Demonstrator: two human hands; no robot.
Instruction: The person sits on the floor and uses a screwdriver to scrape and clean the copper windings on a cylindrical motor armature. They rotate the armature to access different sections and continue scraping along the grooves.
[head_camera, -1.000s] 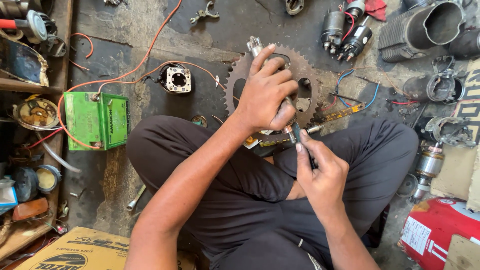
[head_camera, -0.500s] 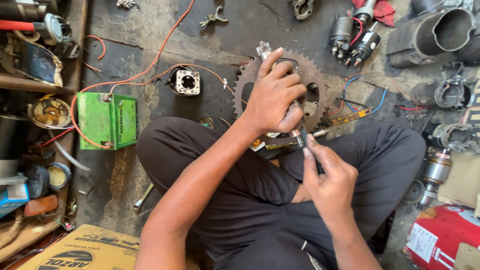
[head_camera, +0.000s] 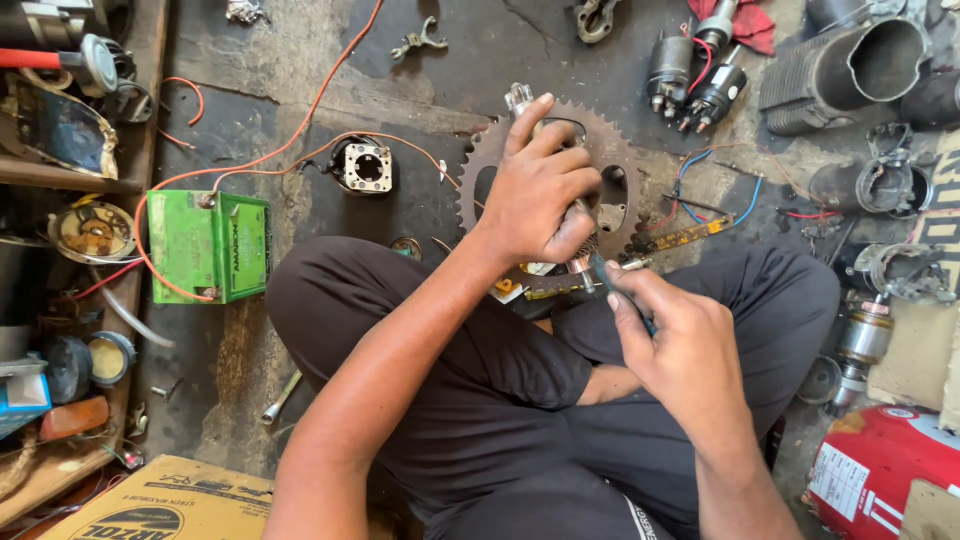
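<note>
Both hands, left hand gripping armature (right hand holding tool).

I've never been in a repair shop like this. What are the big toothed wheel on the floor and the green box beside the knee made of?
The toothed wheel looks like steel: dull grey, with sharp cut teeth and a worn, grimy sheen. The green box looks like moulded plastic: an even bright colour with smooth, slightly glossy faces. Orange wires lead to its top.

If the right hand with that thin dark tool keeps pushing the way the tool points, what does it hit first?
Most likely the metal cylindrical part gripped by the left hand: the right hand's thin dark tool tip already sits at its lower end, though depth is unclear.
</note>
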